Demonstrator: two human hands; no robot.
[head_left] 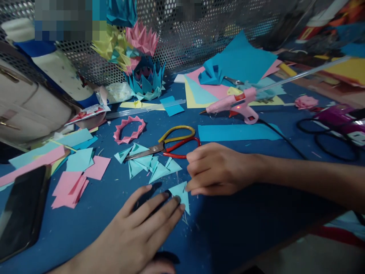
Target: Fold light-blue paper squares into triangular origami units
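A small light-blue folded paper triangle (181,193) lies on the dark blue table between my hands. My left hand (142,224) is open, its fingers stretched out, with fingertips resting on the triangle's left side. My right hand (219,169) is curled, and its lower fingers meet the triangle's right edge; whether they pinch it is hidden. Just beyond, more light-blue folded triangles (159,169) lie in a loose pile. Scissors (155,149) with one yellow and one red handle rest partly over them. A ring of pink folded paper (129,130) sits behind the scissors.
A pink glue gun (236,104) with a lit orange light stands at the back right, its cord running right. Near it lies a blue paper strip (239,132). Pink paper squares (70,188) and a phone (25,209) are on the left. Folded paper flowers (145,78) stand behind.
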